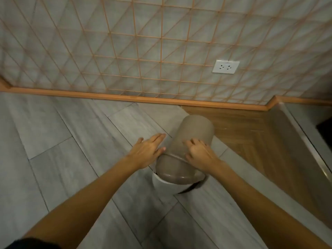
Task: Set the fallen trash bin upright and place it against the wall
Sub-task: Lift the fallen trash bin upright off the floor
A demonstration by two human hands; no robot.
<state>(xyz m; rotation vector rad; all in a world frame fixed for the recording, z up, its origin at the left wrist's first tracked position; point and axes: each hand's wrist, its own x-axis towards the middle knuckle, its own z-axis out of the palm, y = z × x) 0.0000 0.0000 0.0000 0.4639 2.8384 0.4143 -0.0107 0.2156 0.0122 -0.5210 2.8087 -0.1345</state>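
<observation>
A: Any brand or lettering on the trash bin (190, 139)?

B: None that can be read. The body is a smooth, matte brown-grey cylinder, plastic by the look of it, with a rounded closed end pointing toward the far wall (125, 42). A raised band runs round it near the open end, and a white lid (161, 182) sits at that near end, with something dark showing at its right edge.

A: Where does it lie?

B: On its side on the floor (62, 150), near the middle of the scene, short of the wall and apart from the orange baseboard (107, 95). It rests on grey wood-grain planks, just left of a brown herringbone patch (251, 141).

A: And the hands?

B: The left hand (147, 150) is flat, fingers spread and straight, against the bin's left flank, thumb touching it. The right hand (199, 153) rests on top with fingers curled onto the curved surface. Neither closes round anything.

A: Anything written on the wall?

B: No. It is grey textured panels crossed by thin orange lines in squares and diagonals. A white double socket (225, 66) sits far right, unmarked.
</observation>
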